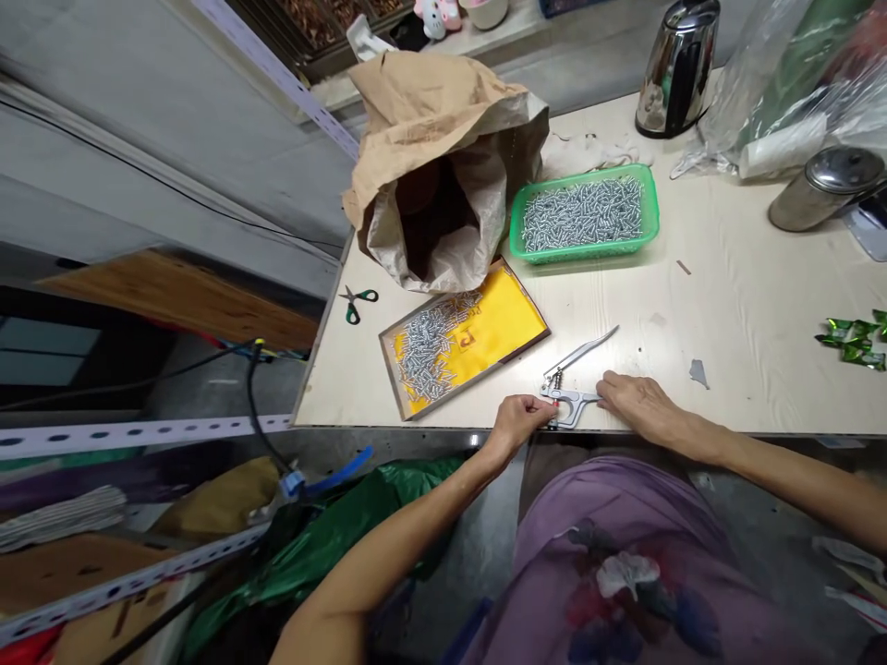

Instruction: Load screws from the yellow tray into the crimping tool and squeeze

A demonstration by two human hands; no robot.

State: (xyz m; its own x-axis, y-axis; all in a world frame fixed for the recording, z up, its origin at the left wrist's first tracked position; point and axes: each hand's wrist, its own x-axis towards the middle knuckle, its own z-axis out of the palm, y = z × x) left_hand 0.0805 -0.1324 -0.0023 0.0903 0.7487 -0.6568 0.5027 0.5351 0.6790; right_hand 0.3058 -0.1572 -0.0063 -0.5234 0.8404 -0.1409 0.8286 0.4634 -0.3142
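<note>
A grey metal hand press (574,397), with a spring and a long lever, lies at the table's front edge between my hands. My left hand (518,420) pinches something small, too small to name, at the press's left end. The fingers of my right hand (634,402) are closed on the end of the press's handle. Left of the press, a shallow box (516,319) with a yellow bottom holds a heap of small silvery metal pieces (424,356). Behind it, a green plastic basket (586,251) is filled with similar metal pieces (582,212).
A large open paper sack (443,120) stands behind the box. Green-handled scissors (357,303) lie near the left edge. A kettle (677,69), a metal canister (824,187) and clear plastic wrapping (755,111) stand at the back right. Green shiny packets (856,339) lie far right.
</note>
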